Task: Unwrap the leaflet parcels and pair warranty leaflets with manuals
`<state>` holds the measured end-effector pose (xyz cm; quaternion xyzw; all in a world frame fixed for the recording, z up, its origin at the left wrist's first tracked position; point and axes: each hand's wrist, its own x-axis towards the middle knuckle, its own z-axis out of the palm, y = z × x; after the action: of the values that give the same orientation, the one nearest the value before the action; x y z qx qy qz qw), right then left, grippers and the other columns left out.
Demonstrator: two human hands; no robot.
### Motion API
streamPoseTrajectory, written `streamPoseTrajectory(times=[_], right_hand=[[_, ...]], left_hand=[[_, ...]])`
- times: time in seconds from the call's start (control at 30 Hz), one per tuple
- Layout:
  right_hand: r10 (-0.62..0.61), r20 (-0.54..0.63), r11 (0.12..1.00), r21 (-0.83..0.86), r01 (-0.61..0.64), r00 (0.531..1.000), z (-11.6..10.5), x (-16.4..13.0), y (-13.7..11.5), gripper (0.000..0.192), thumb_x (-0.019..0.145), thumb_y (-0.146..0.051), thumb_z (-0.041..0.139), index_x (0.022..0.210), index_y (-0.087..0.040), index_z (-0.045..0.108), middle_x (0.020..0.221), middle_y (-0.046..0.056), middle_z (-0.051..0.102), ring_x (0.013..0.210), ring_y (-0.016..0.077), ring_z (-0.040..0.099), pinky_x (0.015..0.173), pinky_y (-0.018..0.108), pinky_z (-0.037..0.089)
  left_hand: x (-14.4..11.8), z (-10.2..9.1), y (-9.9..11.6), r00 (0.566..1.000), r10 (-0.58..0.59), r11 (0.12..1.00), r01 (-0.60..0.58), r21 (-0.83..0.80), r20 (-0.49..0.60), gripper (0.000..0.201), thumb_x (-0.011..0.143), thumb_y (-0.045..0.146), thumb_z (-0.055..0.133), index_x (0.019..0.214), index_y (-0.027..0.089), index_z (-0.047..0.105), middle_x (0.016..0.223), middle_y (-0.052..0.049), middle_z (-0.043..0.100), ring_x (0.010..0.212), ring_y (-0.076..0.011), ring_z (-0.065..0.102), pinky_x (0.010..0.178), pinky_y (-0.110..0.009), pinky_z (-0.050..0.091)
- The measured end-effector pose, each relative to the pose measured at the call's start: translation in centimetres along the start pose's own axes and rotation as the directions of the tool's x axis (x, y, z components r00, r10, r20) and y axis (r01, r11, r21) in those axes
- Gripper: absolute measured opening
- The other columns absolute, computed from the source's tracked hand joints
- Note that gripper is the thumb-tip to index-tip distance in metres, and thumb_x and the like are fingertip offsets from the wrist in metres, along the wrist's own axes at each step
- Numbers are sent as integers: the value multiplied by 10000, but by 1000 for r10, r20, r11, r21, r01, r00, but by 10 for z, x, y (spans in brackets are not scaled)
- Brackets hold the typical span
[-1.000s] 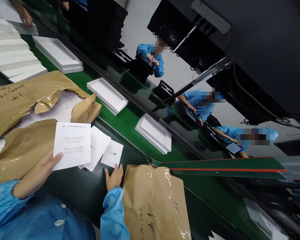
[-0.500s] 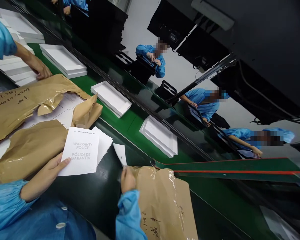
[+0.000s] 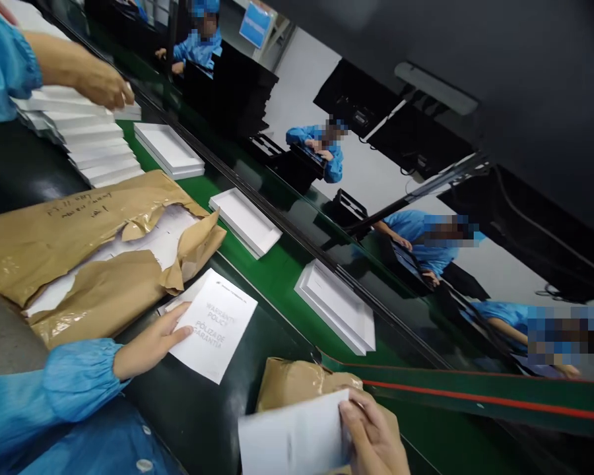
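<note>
My left hand [image 3: 153, 340] grips a white warranty policy leaflet [image 3: 215, 330] between thumb and fingers, just above the dark worktop. Part of another white sheet shows behind it. At the bottom right, my right hand [image 3: 373, 429] pinches the right edge of a white leaflet [image 3: 292, 432], whose print is blurred. This leaflet covers part of a brown paper package [image 3: 287, 379]. Left of centre lies a larger brown paper package [image 3: 20, 237], torn along its length, with white papers showing inside.
Open white box trays [image 3: 171, 165] stand in a row on the green conveyor belt [image 3: 257, 267]. A co-worker's hand [image 3: 99, 82] is above stacked white boxes [image 3: 99, 145] at upper left. A green guide rail with a red stripe [image 3: 475, 396] slants across the right. Several people in blue work beyond.
My right hand has moved right and down, bringing its leaflet flatter across the right package. My left hand still holds the warranty leaflet, now tilted. The co-worker's hand has risen from beside the torn package.
</note>
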<state>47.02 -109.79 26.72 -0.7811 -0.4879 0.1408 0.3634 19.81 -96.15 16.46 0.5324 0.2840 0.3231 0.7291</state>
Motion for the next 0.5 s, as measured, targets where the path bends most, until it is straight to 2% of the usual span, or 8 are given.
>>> streamPoseTrajectory(times=[0.03, 0.1, 0.17, 0.27, 0.33, 0.4, 0.5], right_hand=[[-45, 102, 999, 5, 45, 994, 2, 6, -12, 265, 681, -397, 533, 783, -155, 566, 770, 82, 587, 639, 154, 563, 511, 185, 456], [-134, 286, 991, 29, 131, 949, 18, 20, -39, 245, 720, -380, 491, 791, -158, 565, 797, 71, 584, 682, 148, 559, 544, 182, 457], [-201, 359, 978, 26, 206, 911, 48, 33, -60, 250, 774, -364, 413, 842, -163, 544, 842, 56, 574, 741, 137, 545, 613, 194, 452], [-296, 361, 919, -144, 367, 884, 93, 46, -72, 225, 801, -322, 371, 880, -172, 519, 883, 29, 557, 812, 146, 513, 713, 256, 414], [-354, 345, 867, -227, 443, 869, 110, 49, -69, 197, 810, -297, 371, 886, -177, 507, 870, 13, 551, 812, 145, 503, 719, 275, 393], [-429, 298, 832, -236, 501, 853, 116, 49, -66, 165, 817, -277, 378, 879, -181, 496, 843, 3, 542, 787, 129, 497, 701, 264, 383], [-505, 197, 810, -229, 541, 840, 111, 49, -64, 177, 803, -276, 420, 932, -176, 485, 794, 17, 507, 756, 124, 468, 688, 262, 376]], left_hand=[[0, 1, 2, 1000, 13, 1000, -13, 3, 16, 408, 827, 279, 414, 1216, 199, 323, 1240, -28, 391, 1115, -210, 362, 920, -329, 336], [-2, 3, 5, 999, 31, 999, -32, 22, 41, 402, 825, 270, 417, 1211, 195, 335, 1218, -36, 414, 1107, -207, 370, 926, -336, 321], [-3, 6, 9, 995, 57, 998, -60, 32, 76, 394, 826, 265, 415, 1208, 198, 343, 1219, -36, 408, 1109, -203, 364, 935, -334, 305], [-5, 9, 16, 981, 103, 995, -103, -8, 165, 394, 814, 240, 441, 1197, 208, 356, 1197, -23, 427, 1091, -192, 381, 918, -306, 322], [-6, 10, 19, 974, 114, 993, -108, -38, 196, 415, 788, 213, 484, 1186, 212, 366, 1159, -13, 459, 1051, -187, 416, 881, -283, 355], [-6, 11, 20, 979, 102, 995, -101, -15, 177, 433, 763, 180, 510, 1173, 213, 376, 1126, -9, 482, 994, -182, 456, 841, -271, 381], [-5, 12, 18, 991, 82, 994, -88, 58, 103, 406, 747, 146, 506, 1138, 203, 410, 1076, -12, 511, 920, -176, 493, 811, -271, 394]])
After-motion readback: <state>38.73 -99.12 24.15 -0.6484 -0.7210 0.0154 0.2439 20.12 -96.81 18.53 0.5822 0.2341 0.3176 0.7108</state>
